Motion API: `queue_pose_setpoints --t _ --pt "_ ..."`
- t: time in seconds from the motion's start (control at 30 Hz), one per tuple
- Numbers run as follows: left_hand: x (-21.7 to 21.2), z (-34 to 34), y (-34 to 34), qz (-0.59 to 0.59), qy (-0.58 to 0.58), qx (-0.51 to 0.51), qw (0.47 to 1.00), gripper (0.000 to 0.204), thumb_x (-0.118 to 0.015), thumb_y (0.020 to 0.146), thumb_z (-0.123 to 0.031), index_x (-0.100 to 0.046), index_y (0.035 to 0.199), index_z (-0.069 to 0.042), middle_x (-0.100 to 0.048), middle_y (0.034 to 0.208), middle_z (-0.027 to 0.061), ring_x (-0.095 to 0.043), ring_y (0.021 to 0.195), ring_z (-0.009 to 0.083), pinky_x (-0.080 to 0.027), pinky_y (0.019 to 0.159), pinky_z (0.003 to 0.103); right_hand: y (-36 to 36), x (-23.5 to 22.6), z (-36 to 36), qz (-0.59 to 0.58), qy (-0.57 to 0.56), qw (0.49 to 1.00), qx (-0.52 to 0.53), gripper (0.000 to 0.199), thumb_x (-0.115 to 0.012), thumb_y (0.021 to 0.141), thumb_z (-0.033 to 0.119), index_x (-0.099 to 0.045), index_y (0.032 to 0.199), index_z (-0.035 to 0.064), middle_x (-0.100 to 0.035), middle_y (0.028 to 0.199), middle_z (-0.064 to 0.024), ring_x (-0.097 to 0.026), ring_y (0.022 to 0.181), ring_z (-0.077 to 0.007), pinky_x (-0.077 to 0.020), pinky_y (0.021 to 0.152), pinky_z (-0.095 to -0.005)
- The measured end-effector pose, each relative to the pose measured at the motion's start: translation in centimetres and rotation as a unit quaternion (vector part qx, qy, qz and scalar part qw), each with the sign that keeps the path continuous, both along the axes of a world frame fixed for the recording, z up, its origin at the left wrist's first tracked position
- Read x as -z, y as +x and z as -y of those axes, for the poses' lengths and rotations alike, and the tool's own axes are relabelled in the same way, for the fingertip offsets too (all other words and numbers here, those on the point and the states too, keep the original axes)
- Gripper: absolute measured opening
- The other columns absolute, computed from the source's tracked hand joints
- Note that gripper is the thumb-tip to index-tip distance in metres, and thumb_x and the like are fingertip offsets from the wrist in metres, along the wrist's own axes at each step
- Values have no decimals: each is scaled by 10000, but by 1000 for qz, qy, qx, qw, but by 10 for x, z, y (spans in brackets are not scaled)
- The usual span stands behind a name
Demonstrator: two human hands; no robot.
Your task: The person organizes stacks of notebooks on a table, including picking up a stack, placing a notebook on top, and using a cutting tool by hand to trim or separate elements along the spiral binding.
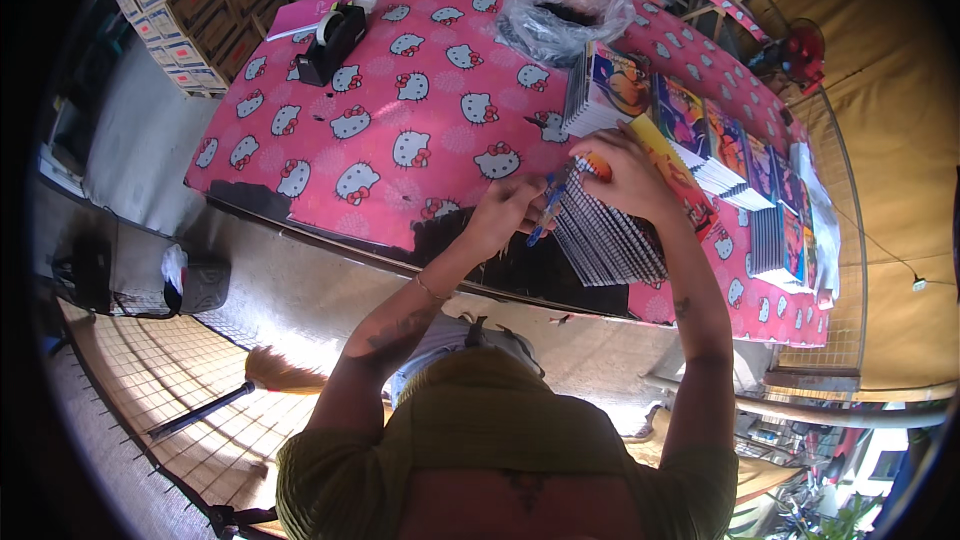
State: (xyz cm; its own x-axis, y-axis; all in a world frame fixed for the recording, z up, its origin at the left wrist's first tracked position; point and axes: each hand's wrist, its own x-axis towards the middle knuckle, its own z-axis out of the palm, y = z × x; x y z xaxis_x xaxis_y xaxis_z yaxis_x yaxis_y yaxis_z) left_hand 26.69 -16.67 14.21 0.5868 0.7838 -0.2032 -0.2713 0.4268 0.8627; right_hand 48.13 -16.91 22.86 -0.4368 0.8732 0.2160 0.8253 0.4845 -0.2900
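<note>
My left hand (505, 213) is closed around a slim blue tool (545, 212), whose exact kind I cannot make out. The tool is held close to the left ends of a stack of spiral-bound notebooks (607, 238) at the table's near edge. My right hand (628, 175) curves over the top of this stack, thumb and fingers gripping its far end. Colourful covers show beside the hand, and the dark wire bindings face me. Part of the stack's upper end is hidden under the right hand.
More notebook stacks (725, 155) line the table's right side. A clear plastic bag (565, 15) and a black tape dispenser (330, 44) lie farther back on the pink patterned cloth (385, 190). Cartons (200, 10) rise at far left; a broom (285, 372) lies lower left.
</note>
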Motion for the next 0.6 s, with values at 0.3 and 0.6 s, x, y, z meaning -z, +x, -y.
queue_pose_setpoints --t 0.3,0.6 --pt "1 0 -8 -57 85 24 994 348 -531 959 -283 -626 1068 34 -683 941 143 -688 743 213 -553 734 318 -3 -2 -1 5 17 1000 -12 351 -708 689 182 -609 1015 97 -612 1043 -87 -535 1090 -277 -301 1068 -453" --pt "0 14 0 -334 615 -208 683 338 -522 942 -258 -626 1109 16 -667 841 102 -683 743 193 -551 679 319 -2 0 -1 19 28 999 -12 323 -693 685 147 -604 990 92 -602 989 -74 -535 1027 -267 -356 971 -389"
